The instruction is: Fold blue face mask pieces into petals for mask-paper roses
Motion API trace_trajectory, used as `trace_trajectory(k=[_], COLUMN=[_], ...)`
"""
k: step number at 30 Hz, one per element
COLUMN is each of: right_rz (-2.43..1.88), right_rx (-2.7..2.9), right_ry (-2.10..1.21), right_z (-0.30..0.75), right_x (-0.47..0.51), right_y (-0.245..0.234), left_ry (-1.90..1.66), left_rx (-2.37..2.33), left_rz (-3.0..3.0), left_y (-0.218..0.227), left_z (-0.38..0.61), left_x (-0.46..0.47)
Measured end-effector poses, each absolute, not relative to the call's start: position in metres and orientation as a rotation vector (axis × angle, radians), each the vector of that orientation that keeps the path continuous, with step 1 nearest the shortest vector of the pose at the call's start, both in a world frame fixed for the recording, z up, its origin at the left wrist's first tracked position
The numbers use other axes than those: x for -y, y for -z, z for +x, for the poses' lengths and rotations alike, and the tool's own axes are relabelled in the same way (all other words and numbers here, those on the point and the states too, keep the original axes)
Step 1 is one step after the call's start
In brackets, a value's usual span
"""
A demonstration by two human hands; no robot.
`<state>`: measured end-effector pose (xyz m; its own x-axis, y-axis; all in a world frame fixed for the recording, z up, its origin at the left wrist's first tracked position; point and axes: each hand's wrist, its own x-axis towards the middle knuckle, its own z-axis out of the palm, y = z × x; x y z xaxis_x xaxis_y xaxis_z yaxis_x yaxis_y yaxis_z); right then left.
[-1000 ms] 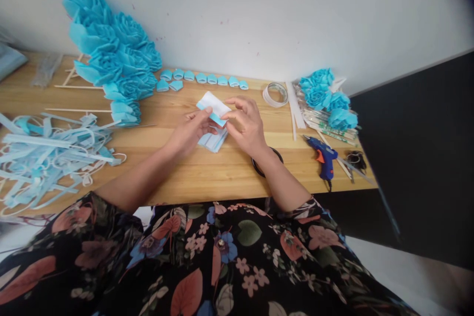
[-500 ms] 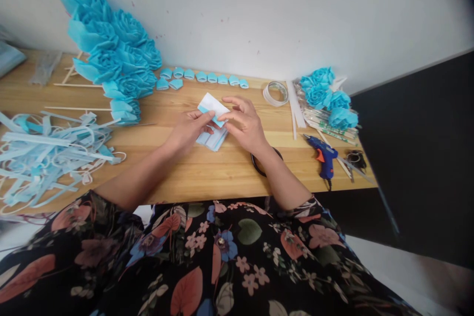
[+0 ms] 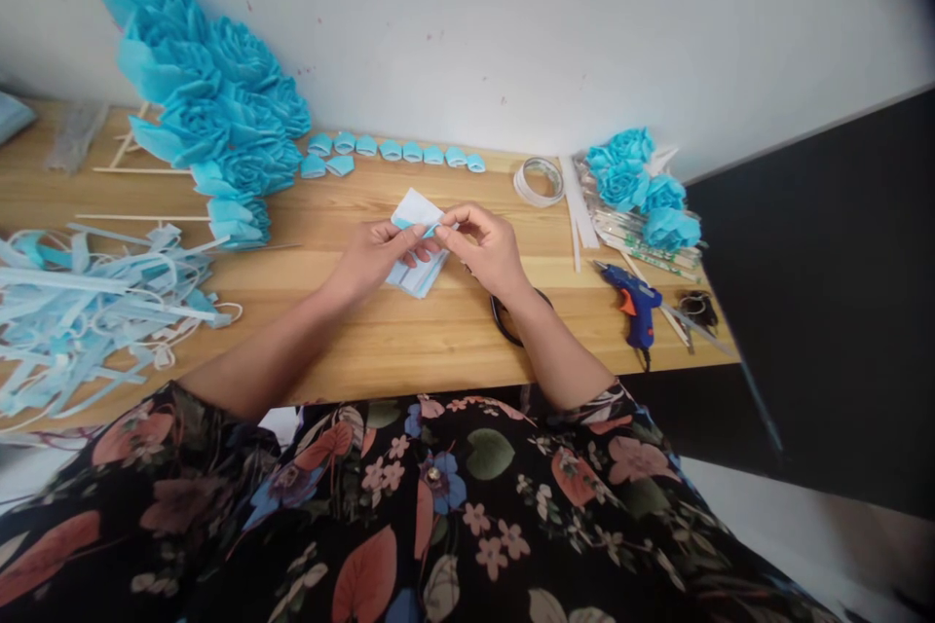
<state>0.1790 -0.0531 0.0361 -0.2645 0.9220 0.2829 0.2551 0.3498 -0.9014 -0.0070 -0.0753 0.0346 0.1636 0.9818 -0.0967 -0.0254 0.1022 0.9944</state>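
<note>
Over the middle of the table I hold a small piece of white-and-blue mask fabric [image 3: 416,207], partly folded. My left hand [image 3: 374,258] grips its lower left side between thumb and fingers. Thumb and fingers of my right hand [image 3: 486,243] pinch its lower right edge, close to the left thumb. Just below my hands a small stack of light-blue pleated pieces [image 3: 413,282] lies on the wood, its upper part hidden by my fingers. A black ring-shaped thing [image 3: 499,323] is partly covered by my right forearm.
Blue fabric roses [image 3: 211,107] stand at left, above a heap of cut strips and ear loops [image 3: 94,311]. Several small folded blue petals [image 3: 391,151] line the table's back. At right are a tape roll [image 3: 539,183], more roses [image 3: 632,180] and a blue glue gun [image 3: 639,311].
My right fingers have closed in on the fabric's lower right edge and folded it, drawing nearer my left thumb. My view has shifted slightly right.
</note>
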Motion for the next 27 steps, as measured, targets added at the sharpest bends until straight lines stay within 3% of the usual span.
trace_trajectory(k=[14, 27], right_rz=[-1.099, -0.904], right_rx=[1.615, 1.630], right_ry=[-1.035, -1.488], right_z=[0.1760, 0.1805], right_x=[0.0542, 0.0502], right_y=[-0.0390, -0.0328], left_ry=[-0.979, -1.075], left_rx=[-1.129, -1.123], left_rz=[1.253, 1.278], left_y=[-0.0360, -0.0368], left_z=[-0.0080, -0.0088], left_x=[0.0759, 0.0738])
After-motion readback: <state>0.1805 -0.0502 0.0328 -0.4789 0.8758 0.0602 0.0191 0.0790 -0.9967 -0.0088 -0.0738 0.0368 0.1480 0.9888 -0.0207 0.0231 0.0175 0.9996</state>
